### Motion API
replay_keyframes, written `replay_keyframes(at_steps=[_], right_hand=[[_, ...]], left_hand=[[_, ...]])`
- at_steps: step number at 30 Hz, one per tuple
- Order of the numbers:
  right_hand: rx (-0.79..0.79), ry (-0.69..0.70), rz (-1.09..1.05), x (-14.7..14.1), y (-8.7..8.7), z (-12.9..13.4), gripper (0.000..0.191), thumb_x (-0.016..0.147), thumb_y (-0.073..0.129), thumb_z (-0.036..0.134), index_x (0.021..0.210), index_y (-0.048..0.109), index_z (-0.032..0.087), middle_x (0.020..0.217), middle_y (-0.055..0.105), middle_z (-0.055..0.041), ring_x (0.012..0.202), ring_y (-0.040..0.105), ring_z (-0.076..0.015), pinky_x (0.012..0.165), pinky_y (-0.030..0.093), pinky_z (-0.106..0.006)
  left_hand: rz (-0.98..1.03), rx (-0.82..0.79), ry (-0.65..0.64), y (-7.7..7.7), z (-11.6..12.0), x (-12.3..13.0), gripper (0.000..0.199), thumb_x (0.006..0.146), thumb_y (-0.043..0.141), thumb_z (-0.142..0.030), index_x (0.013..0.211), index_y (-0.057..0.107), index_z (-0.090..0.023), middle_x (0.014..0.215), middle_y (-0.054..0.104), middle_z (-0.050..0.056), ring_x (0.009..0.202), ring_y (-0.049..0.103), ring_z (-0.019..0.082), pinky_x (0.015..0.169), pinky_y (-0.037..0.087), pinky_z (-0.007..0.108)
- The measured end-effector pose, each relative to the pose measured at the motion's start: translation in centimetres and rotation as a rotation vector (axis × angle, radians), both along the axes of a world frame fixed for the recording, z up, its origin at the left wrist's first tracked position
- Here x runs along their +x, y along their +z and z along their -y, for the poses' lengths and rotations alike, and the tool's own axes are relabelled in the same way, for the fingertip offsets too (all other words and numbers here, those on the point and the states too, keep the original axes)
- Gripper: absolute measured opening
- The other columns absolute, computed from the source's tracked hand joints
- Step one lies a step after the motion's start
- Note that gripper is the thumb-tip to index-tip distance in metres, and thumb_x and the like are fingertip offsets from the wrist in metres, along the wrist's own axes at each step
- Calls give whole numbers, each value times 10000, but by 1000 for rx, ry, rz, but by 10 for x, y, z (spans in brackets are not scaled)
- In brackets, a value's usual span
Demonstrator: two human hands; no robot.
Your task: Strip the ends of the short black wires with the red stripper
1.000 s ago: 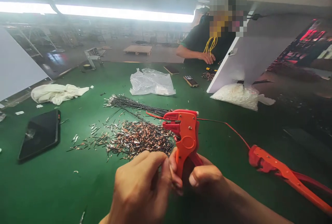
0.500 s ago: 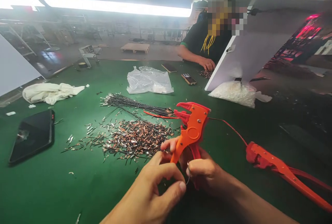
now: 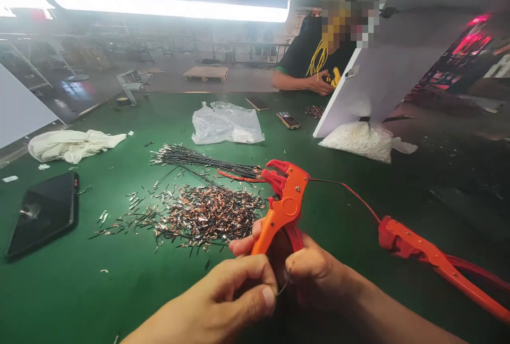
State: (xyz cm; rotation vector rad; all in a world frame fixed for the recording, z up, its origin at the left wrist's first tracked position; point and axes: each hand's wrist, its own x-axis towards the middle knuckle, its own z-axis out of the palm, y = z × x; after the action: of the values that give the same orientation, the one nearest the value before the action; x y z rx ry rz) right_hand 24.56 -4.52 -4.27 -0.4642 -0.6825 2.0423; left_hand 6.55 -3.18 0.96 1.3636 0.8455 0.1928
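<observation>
My right hand [image 3: 314,267] is wrapped round the handles of an orange and red wire stripper [image 3: 290,207], its jaws pointing up and left. A short thin wire [image 3: 284,284] bends between my two hands. One end is pinched between the thumb and forefinger of my left hand [image 3: 239,291]; the other meets my right thumb. Just beyond lies a heap of cut wire pieces [image 3: 211,214], black with copper and silvery ends. Behind the heap, a bundle of black wires [image 3: 203,160] reaches to the stripper's jaws.
A second wire stripper [image 3: 434,259] lies at right, a red cord running towards the first. On the green table [image 3: 131,291] are a black phone [image 3: 43,216], white cloth [image 3: 75,145], clear plastic bag [image 3: 227,123] and white-filled bag [image 3: 358,141]. A co-worker [image 3: 298,57] sits opposite, beside a white panel [image 3: 382,68].
My left hand has shifted left and slightly down, still pinching the wire. The stripper has moved a little left. Across the table, the co-worker's hand has risen from a small heap.
</observation>
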Motion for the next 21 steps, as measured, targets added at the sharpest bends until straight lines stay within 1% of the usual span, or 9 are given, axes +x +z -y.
replay_keyframes(at_steps=[2, 4, 5, 7, 9, 12, 15, 18, 21], right_hand=[[37, -22, 60, 1, 1, -2, 579, 491, 487, 41, 1030, 633, 192, 1120, 722, -91, 1084, 641, -284, 958, 458, -479], [67, -38, 118, 3, 2, -3, 596, 481, 470, 27, 1028, 634, 198, 1081, 725, -75, 1139, 606, -276, 983, 443, -461], [79, -49, 141, 5, 3, -4, 603, 491, 464, 20, 1040, 627, 207, 1074, 721, -65, 1152, 595, -270, 983, 445, -454], [118, -78, 176, 9, 4, -5, 590, 539, 459, 10, 1069, 604, 224, 1074, 704, -50, 1129, 601, -256, 964, 456, -449], [187, -132, 216, 12, 4, -5, 545, 584, 455, 3, 1067, 588, 218, 1049, 686, -46, 1065, 619, -242, 944, 466, -453], [272, -169, 246, 10, -1, -4, 446, 628, 456, 24, 1023, 580, 191, 941, 654, -47, 927, 628, -232, 856, 494, -452], [320, -151, 247, 4, -8, 0, 407, 643, 483, 76, 1029, 562, 175, 908, 616, -52, 856, 592, -221, 823, 470, -444], [321, -123, 272, -3, -14, 3, 455, 620, 489, 80, 1062, 545, 175, 941, 603, -62, 882, 564, -224, 849, 430, -443], [308, -105, 286, -7, -18, 4, 461, 621, 495, 86, 1070, 543, 176, 938, 611, -69, 882, 561, -228, 855, 413, -439]], left_hand=[[-14, -7, -4, -4, -3, -5, 290, 851, 558, -495, 754, 550, -222, 797, 454, -14, 784, 416, 156, 705, 374, 223], [-20, -3, 38, -5, -7, -9, 278, 838, 588, -479, 739, 572, -219, 808, 494, -8, 807, 448, 162, 721, 388, 232], [-13, 13, 83, -4, -9, -11, 279, 828, 602, -475, 728, 582, -215, 826, 527, 1, 839, 474, 173, 751, 402, 247], [4, 106, 194, 0, -13, -12, 299, 825, 599, -470, 690, 597, -203, 835, 588, 23, 869, 518, 189, 794, 419, 274], [1, 222, 294, 6, -15, -12, 341, 845, 564, -475, 655, 608, -195, 740, 608, 24, 751, 531, 168, 716, 426, 259], [0, 250, 459, 12, -14, -11, 373, 864, 528, -495, 637, 564, -201, 509, 515, -23, 509, 418, 118, 515, 348, 218], [12, 198, 591, 15, -9, -9, 353, 843, 537, -508, 653, 506, -212, 409, 386, -69, 430, 301, 95, 425, 241, 198], [18, 162, 643, 18, -6, -3, 333, 807, 562, -484, 640, 493, -204, 405, 333, -87, 414, 231, 71, 409, 175, 188], [97, 133, 618, 20, -7, 4, 332, 767, 591, -459, 590, 484, -199, 392, 336, -87, 379, 213, 55, 381, 162, 185]])
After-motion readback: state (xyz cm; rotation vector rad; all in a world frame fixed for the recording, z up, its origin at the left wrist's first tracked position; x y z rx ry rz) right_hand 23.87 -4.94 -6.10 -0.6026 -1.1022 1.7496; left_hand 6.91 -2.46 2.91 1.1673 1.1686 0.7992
